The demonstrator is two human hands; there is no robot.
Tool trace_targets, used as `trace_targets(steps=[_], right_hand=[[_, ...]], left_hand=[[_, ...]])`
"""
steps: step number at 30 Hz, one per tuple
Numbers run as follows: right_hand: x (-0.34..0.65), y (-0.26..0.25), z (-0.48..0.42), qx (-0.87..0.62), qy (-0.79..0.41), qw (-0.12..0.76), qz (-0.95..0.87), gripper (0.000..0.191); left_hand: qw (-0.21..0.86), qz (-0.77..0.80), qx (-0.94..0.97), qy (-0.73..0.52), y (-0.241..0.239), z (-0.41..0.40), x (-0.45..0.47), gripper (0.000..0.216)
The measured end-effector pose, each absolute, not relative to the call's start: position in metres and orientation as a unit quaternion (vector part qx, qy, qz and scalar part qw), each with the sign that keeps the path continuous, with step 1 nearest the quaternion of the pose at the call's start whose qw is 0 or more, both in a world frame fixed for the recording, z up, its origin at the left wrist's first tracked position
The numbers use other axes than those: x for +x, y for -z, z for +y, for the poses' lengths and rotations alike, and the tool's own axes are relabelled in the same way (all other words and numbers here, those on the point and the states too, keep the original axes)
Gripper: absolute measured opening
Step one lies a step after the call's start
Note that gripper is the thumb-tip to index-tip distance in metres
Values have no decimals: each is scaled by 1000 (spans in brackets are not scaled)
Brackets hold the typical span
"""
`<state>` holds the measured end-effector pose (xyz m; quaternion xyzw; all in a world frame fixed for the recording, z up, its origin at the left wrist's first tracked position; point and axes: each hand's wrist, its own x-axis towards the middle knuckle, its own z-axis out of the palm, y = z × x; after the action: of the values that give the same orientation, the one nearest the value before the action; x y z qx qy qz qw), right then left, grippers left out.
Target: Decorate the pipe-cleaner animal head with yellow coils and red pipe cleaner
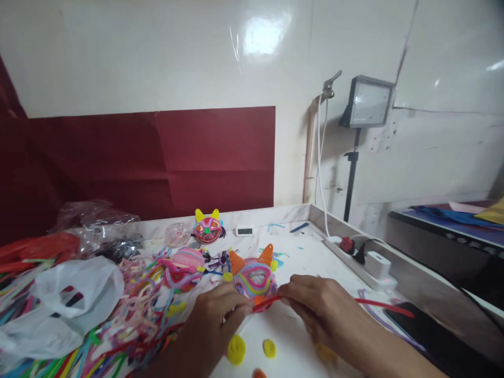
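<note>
A long red craft strip (266,303), perhaps a pipe cleaner, runs across in front of me. My left hand (214,317) pinches it at the lower edge of a cat-like mask (255,281) with orange ears and pink, purple and blue bands. Just to the right, my right hand (321,302) has its fingers closed on the same strip, whose end sticks out past the wrist. The fingers partly cover the mask's lower edge, so I cannot tell whether the strip is fixed to it. Nearer me lie a yellow disc (237,350) and a smaller yellow piece (270,348).
Loose coloured strips (79,362) and a white plastic bag (79,299) crowd the left. Behind stand a yellow-eared mask (208,228) and a small digital display (244,231). A power strip (350,257) lines the right rim, near a dark phone (437,336).
</note>
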<state>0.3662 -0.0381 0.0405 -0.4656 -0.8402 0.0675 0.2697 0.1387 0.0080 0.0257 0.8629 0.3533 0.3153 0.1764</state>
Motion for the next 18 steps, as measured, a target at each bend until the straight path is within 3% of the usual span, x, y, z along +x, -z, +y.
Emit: trace_targets(steps=[9, 18], right_hand=[[364, -33, -28, -499, -68, 276, -818, 23], [359, -27, -19, -486, -62, 291, -822, 23]], left_hand=[[238, 390, 833, -312, -16, 14, 150, 18], [226, 422, 824, -302, -16, 23, 161, 15]])
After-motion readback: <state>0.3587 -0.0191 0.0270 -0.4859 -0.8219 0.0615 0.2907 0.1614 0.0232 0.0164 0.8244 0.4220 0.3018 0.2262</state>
